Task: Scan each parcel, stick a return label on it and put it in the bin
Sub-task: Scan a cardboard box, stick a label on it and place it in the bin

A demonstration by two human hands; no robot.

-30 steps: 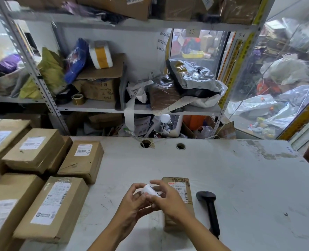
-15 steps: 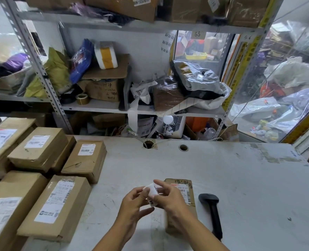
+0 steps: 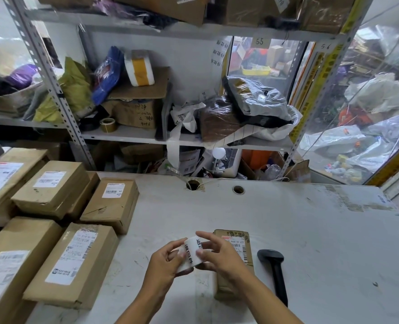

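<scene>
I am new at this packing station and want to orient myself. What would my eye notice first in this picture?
First, the two hands at the near edge of the white table: the left hand and right hand together hold a white label roll with black characters. Just behind them lies a small brown parcel, with a black scanner to its right. A stack of larger cardboard boxes crowds the table's left side.

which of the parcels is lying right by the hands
The small brown parcel lying alone mid-table, just behind the right hand and beside the black scanner. The other parcels are stacked at the table's left edge.
</scene>
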